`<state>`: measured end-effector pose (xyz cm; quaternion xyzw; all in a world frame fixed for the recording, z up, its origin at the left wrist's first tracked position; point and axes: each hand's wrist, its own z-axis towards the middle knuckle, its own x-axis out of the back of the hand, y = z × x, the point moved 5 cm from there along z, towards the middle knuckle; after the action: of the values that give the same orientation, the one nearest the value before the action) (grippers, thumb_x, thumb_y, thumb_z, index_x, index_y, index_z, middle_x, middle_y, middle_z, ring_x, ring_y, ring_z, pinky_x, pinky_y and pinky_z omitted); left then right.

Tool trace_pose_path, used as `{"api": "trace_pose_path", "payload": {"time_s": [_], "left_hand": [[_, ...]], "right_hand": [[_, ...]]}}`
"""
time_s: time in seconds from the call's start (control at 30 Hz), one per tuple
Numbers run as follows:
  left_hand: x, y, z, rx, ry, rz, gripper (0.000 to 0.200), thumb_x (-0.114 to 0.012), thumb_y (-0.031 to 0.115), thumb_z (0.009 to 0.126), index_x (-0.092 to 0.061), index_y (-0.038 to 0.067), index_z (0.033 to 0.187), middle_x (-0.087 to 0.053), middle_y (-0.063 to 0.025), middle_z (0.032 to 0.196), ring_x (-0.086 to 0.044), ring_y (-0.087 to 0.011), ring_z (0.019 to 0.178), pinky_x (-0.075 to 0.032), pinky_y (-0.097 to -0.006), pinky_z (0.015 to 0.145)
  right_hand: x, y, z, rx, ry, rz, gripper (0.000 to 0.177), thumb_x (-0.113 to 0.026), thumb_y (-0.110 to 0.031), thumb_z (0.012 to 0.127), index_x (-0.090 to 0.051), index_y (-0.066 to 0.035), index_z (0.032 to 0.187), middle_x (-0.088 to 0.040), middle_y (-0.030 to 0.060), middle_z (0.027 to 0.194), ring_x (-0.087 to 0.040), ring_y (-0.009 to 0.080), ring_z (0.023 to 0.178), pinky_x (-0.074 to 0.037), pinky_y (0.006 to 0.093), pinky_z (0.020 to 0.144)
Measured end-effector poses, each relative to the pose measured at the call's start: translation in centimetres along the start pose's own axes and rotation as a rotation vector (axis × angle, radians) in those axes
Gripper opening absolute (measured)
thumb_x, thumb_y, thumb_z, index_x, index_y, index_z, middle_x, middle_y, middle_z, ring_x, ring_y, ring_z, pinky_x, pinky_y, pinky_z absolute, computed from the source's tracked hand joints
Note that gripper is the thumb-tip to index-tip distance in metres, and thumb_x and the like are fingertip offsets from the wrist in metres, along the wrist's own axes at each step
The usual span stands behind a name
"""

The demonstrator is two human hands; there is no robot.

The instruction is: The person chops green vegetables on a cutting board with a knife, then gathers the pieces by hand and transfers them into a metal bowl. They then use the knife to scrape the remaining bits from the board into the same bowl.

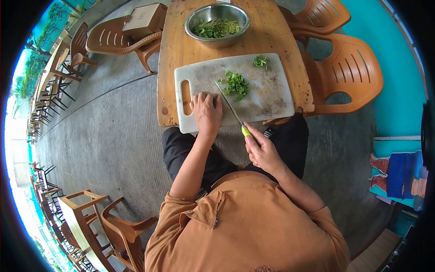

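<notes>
A white cutting board (pixel 267 97) with brown stains lies at the near edge of the wooden table. My left hand (pixel 207 111) rests on its left part near the handle slot, fingers curled together; what they hold, if anything, is hidden. In my right hand (pixel 263 149) is the lime-green handle of a knife (pixel 232 109), whose blade slants up and left over the board. Right beside the blade is a pile of chopped green leaves (pixel 236 85). A smaller bunch of leaves (pixel 260 61) sits near the board's far right corner.
A steel bowl (pixel 244 32) holding chopped greens stands beyond the board on the wooden table (pixel 174 56). Orange chairs (pixel 358 72) flank the table at right; another chair (pixel 106 36) at left bears a cardboard box (pixel 144 19). More chairs and tables stand far left.
</notes>
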<state>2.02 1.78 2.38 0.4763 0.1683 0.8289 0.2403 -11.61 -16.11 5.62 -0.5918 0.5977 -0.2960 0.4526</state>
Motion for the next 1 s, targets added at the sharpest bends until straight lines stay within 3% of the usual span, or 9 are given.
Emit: {"api": "trace_pose_path", "payload": {"time_s": [0.5, 0.57, 0.6, 0.67, 0.7, 0.77, 0.8, 0.93, 1.0], "left_hand": [[0.0, 0.0, 0.1, -0.034, 0.020, -0.013, 0.013, -0.075, 0.021, 0.096, -0.080, 0.009, 0.101, -0.069, -0.0064, 0.103, -0.061, -0.0289, 0.104, -0.044, -0.0434, 0.095], [0.2, 0.0, 0.1, -0.036, 0.019, -0.016, 0.013, -0.075, 0.020, 0.096, -0.080, 0.009, 0.101, -0.069, -0.0065, 0.103, -0.062, -0.0290, 0.104, -0.045, -0.0433, 0.095], [0.1, -0.1, 0.1, -0.032, 0.019, -0.023, 0.013, -0.075, 0.019, 0.095, -0.080, 0.009, 0.101, -0.069, -0.0067, 0.104, -0.062, -0.0291, 0.105, -0.045, -0.0433, 0.096], [0.1, 0.0, 0.0, -0.031, 0.013, -0.032, 0.013, -0.076, 0.018, 0.094, -0.080, 0.008, 0.102, -0.069, -0.0069, 0.104, -0.062, -0.0292, 0.105, -0.045, -0.0433, 0.097], [0.2, 0.0, 0.0, -0.023, -0.012, -0.026, 0.015, -0.076, 0.018, 0.094, -0.079, 0.008, 0.104, -0.070, -0.0075, 0.107, -0.062, -0.0297, 0.108, -0.045, -0.0441, 0.098], [0.3, 0.0, 0.0, -0.022, -0.038, -0.015, 0.017, -0.076, 0.018, 0.093, -0.079, 0.007, 0.106, -0.070, -0.0081, 0.109, -0.063, -0.0302, 0.110, -0.045, -0.0448, 0.100], [0.3, -0.1, -0.1, -0.015, -0.044, -0.015, 0.018, -0.076, 0.017, 0.093, -0.079, 0.007, 0.107, -0.070, -0.0085, 0.110, -0.063, -0.0305, 0.111, -0.044, -0.0449, 0.101], [0.4, -0.2, 0.0, -0.021, -0.015, -0.046, 0.017, -0.077, 0.015, 0.090, -0.079, 0.008, 0.105, -0.069, -0.0080, 0.107, -0.062, -0.0307, 0.108, -0.044, -0.0439, 0.099], [0.4, 0.0, -0.1, -0.018, -0.012, -0.048, 0.017, -0.077, 0.015, 0.090, -0.079, 0.008, 0.105, -0.069, -0.0082, 0.107, -0.062, -0.0306, 0.108, -0.044, -0.0441, 0.098]], "right_hand": [[0.8, 0.5, -0.4, -0.090, -0.030, 0.034, 0.052, -0.053, -0.017, 0.116, -0.043, -0.017, 0.166, -0.049, -0.0051, 0.081, -0.038, 0.0004, 0.052, -0.035, 0.0195, 0.044], [1.3, 0.3, -0.3, -0.102, -0.051, -0.039, 0.050, -0.054, -0.018, 0.115, -0.046, -0.011, 0.164, -0.062, -0.0014, 0.090, -0.047, 0.0033, 0.059, -0.047, 0.0223, 0.054], [1.3, 0.6, 0.0, -0.104, -0.051, -0.038, 0.050, -0.054, -0.018, 0.115, -0.046, -0.011, 0.164, -0.062, -0.0014, 0.090, -0.047, 0.0033, 0.059, -0.047, 0.0223, 0.054], [1.6, 0.7, 0.7, 0.097, 0.015, -0.315, 0.048, -0.058, -0.020, 0.113, -0.051, -0.005, 0.159, -0.077, 0.0138, 0.114, -0.073, 0.0184, 0.083, -0.059, 0.0308, 0.079], [1.3, 0.7, 0.8, 0.096, 0.018, -0.310, 0.048, -0.058, -0.020, 0.113, -0.051, -0.005, 0.159, -0.077, 0.0138, 0.114, -0.073, 0.0184, 0.083, -0.059, 0.0308, 0.079], [0.2, -0.1, 1.1, 0.256, 0.082, -0.479, 0.049, -0.060, -0.022, 0.112, -0.053, -0.002, 0.156, -0.068, 0.0282, 0.139, -0.071, 0.0373, 0.124, -0.055, 0.0385, 0.103], [-0.2, -0.2, 1.4, 0.309, 0.089, -0.470, 0.050, -0.061, -0.023, 0.111, -0.052, -0.002, 0.156, -0.064, 0.0323, 0.140, -0.061, 0.0443, 0.134, -0.055, 0.0417, 0.105], [-0.8, -0.4, 2.1, 0.410, 0.120, -0.488, 0.050, -0.061, -0.022, 0.111, -0.052, -0.002, 0.156, -0.065, 0.0311, 0.140, -0.063, 0.0437, 0.132, -0.055, 0.0420, 0.105], [-0.6, -0.4, 2.2, 0.292, 0.101, -0.486, 0.050, -0.060, -0.022, 0.111, -0.051, -0.001, 0.156, -0.066, 0.0307, 0.140, -0.064, 0.0428, 0.133, -0.055, 0.0410, 0.105]]}}
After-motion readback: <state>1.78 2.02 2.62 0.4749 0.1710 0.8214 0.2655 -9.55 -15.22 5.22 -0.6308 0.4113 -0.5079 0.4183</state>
